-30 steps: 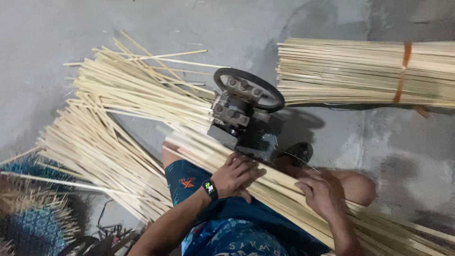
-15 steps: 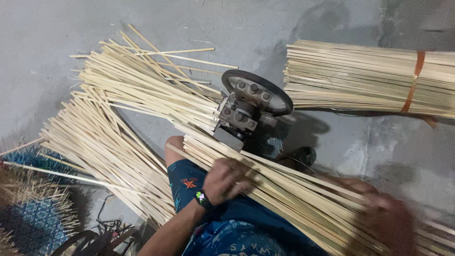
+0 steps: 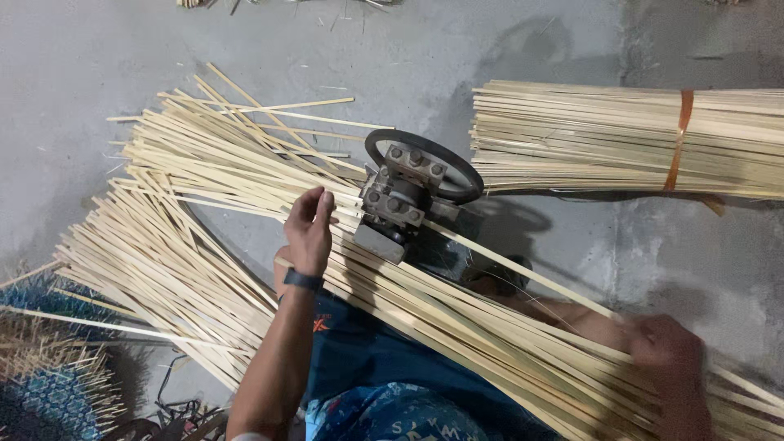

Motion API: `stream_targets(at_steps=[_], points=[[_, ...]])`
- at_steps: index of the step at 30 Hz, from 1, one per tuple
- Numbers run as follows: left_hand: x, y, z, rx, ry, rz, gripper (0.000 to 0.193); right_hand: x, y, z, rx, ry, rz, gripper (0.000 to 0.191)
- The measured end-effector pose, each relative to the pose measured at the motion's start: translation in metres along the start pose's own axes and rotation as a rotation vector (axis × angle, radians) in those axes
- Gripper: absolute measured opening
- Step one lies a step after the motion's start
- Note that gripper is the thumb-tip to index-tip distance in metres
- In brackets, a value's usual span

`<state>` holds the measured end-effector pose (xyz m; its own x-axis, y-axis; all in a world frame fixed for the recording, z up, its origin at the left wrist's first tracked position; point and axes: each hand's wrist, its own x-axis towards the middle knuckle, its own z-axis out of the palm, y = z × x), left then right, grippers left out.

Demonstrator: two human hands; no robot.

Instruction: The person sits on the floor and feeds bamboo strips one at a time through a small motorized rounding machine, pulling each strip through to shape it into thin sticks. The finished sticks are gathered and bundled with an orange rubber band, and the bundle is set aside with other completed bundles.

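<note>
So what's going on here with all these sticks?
A person sits on a concrete floor with a long sheaf of thin pale strips lying across the lap. The left hand reaches to the strips right beside a small metal machine with a round wheel. The right hand, blurred, rests on the sheaf's near end. One strip sticks out of the machine. More loose strips fan out at left, and a tied bundle lies beyond.
</note>
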<state>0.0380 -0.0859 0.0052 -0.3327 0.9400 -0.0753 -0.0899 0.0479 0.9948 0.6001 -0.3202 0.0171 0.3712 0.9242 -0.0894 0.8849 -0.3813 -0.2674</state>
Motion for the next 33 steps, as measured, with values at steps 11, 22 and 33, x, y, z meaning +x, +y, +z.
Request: stream_targets(at_steps=[11,22,33], points=[[0.046,-0.019,0.024,-0.376,-0.085,-0.255,0.030,-0.015,-0.210,0.048,0.295,-0.249,-0.403,0.026],[0.053,-0.023,0.038,-0.384,-0.069,-0.265,0.021,-0.018,-0.223,0.061,0.140,-0.273,-0.486,0.005],[0.073,-0.016,0.008,-0.419,-0.010,-0.270,0.028,-0.009,-0.078,-0.028,0.109,-0.208,0.041,0.028]])
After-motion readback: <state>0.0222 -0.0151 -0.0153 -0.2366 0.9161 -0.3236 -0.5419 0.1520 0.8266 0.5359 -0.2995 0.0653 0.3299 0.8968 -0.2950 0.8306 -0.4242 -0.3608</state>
